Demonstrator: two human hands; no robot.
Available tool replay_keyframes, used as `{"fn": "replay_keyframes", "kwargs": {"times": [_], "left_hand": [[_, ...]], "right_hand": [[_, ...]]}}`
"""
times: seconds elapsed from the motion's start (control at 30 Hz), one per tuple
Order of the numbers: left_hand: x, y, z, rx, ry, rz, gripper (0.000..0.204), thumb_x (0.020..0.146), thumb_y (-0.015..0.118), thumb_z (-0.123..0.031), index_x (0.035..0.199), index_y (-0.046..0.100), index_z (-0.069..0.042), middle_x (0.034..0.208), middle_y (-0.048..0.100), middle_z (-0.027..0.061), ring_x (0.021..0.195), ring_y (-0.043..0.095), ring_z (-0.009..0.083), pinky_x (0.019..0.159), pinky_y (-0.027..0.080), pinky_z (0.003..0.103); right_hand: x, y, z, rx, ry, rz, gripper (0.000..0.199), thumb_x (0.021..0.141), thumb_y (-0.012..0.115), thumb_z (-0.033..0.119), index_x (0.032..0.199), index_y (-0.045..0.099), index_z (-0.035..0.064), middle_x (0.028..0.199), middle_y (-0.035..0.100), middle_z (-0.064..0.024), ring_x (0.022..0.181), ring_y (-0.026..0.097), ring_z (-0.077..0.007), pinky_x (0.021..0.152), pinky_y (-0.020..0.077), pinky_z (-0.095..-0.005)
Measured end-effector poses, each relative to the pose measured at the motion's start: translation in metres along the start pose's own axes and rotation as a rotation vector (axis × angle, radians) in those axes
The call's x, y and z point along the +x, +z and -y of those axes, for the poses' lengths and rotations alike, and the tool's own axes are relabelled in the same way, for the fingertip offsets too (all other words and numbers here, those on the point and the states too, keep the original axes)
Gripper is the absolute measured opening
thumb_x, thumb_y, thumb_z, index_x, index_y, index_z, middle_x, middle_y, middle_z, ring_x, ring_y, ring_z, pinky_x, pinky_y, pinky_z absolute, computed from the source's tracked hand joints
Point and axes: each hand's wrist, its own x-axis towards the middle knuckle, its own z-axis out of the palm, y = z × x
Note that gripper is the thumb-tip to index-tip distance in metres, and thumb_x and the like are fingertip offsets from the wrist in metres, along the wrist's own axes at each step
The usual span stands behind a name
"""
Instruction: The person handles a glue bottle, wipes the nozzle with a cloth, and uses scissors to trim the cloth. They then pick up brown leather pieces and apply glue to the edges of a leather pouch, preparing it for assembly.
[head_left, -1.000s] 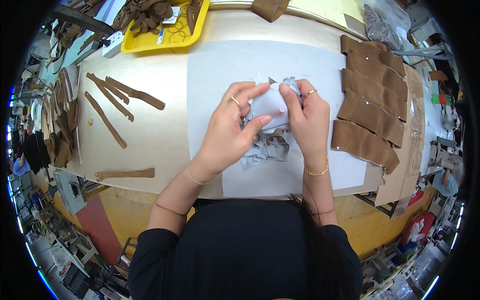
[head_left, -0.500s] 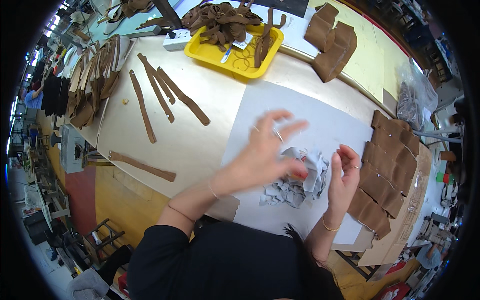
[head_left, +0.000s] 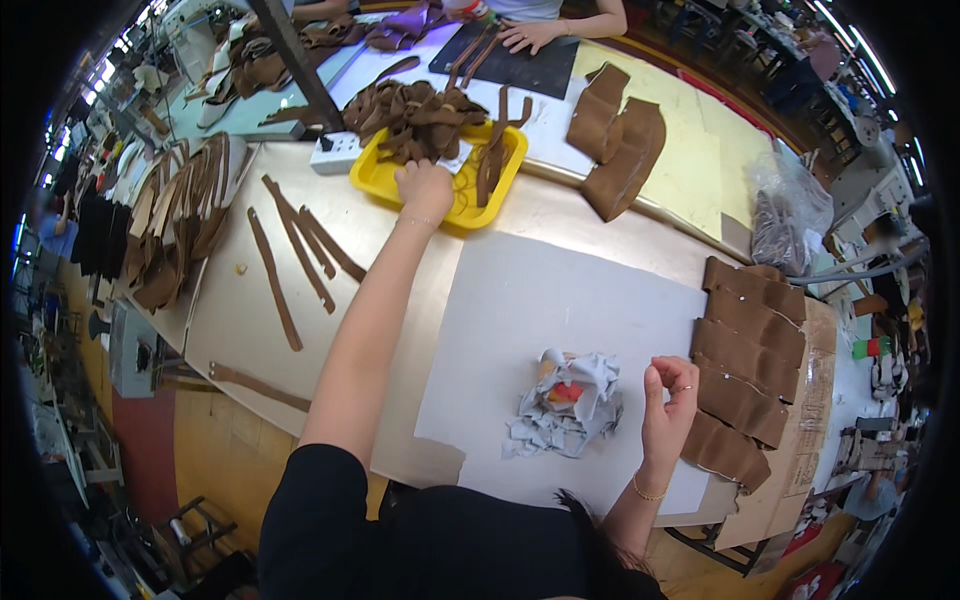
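Observation:
My left hand [head_left: 425,190] reaches over the front rim of a yellow tray [head_left: 478,216], its fingers bent down beside a heap of brown strips [head_left: 415,115]. The fingertips are hidden, so what they grip cannot be made out. My right hand [head_left: 670,405] is raised over the right part of a grey sheet [head_left: 540,290], fingers curled toward the thumb. Anything between them is too small to see. Left of it lies a crumpled pile of pale grey scraps [head_left: 575,420] with a small red piece [head_left: 566,392] in it.
Several stitched brown panels [head_left: 745,345] lie at the right on cardboard [head_left: 815,370]. Loose brown strips [head_left: 272,275] and a stacked bundle [head_left: 180,220] are at the left. A power strip [head_left: 335,152] adjoins the tray. Across the table, another person's hand [head_left: 530,35] rests on a black mat [head_left: 510,65].
My left hand has moved from above the grey scraps, forward and left, to the yellow tray. My right hand stays beside the scraps. The view has shifted, and the person opposite now shows.

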Motion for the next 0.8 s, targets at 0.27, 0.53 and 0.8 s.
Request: {"fn": "replay_keyframes", "kwargs": {"times": [0.27, 0.53, 0.8], "left_hand": [[0.007, 0.009, 0.01, 0.163, 0.312, 0.027, 0.022, 0.086, 0.053, -0.013, 0.098, 0.071, -0.008, 0.108, 0.063, 0.011, 0.101, 0.058, 0.0267, 0.086, 0.036, 0.043], [-0.041, -0.083, 0.014, -0.5, 0.436, -0.068, 0.014, 0.086, 0.059, -0.019, 0.089, 0.067, -0.008, 0.094, 0.057, 0.0081, 0.091, 0.056, 0.025, 0.084, 0.035, 0.038], [-0.169, -0.223, -0.034, -0.76, 1.019, -0.073, 0.011, 0.08, 0.07, -0.014, 0.089, 0.065, -0.009, 0.098, 0.054, 0.0053, 0.088, 0.05, 0.0227, 0.087, 0.037, 0.035]], "right_hand": [[0.003, 0.001, 0.012, 0.006, -0.071, 0.026, 0.013, 0.087, 0.067, 0.012, 0.089, 0.063, -0.0001, 0.096, 0.058, -0.0084, 0.089, 0.057, -0.019, 0.083, 0.0459, -0.03], [0.02, -0.024, 0.041, 0.077, -0.176, 0.037, 0.011, 0.085, 0.068, 0.008, 0.091, 0.063, 0.0003, 0.097, 0.06, -0.009, 0.092, 0.058, -0.0203, 0.084, 0.0458, -0.0307], [0.041, 0.018, 0.124, 0.143, -0.382, 0.36, 0.015, 0.084, 0.068, 0.008, 0.096, 0.067, 0.0007, 0.107, 0.063, -0.0099, 0.09, 0.062, -0.0191, 0.083, 0.0473, -0.0296]]}}
